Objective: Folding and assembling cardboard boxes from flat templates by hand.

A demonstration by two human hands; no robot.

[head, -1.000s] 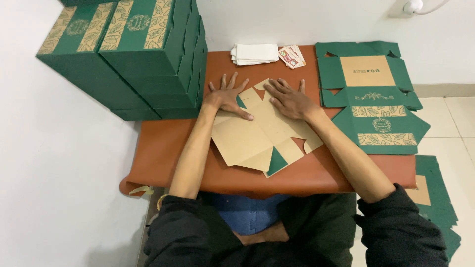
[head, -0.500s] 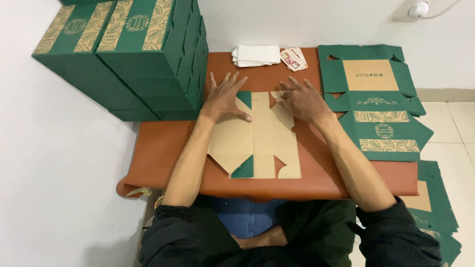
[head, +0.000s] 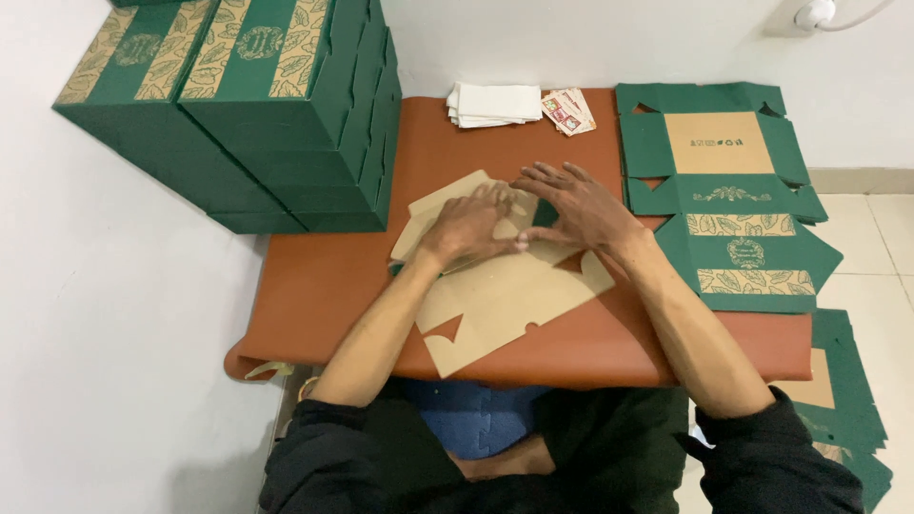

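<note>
Both hands flat on a brown cardboard box blank (head: pixel 505 295) on the bench (head: pixel 324 286); left hand (head: pixel 468 226) fingers together, pressing a folded flap; right hand (head: pixel 576 205) fingers spread, touching the left; green flat blanks (head: pixel 743 205) right of the fingers; stacked green boxes (head: pixel 257 105) left; white napkins (head: pixel 495 103) beyond.

Flat cardboard blank (head: pixel 505 295) turned since half second ago: then squared to table edge, now skewed, near end swung left, far end under hands. Far flap (head: pixel 447 205) now folded over, kraft side up, pointing far-left. Left hand (head: pixel 471 227) shifted right and nearer, from flat spread at blank's far-left corner to pressing on folded flap. Right hand (head: pixel 576 205) moved left, fingers spread, thumb now touching left hand. Hands formerly apart, now together over blank's far end.
</note>
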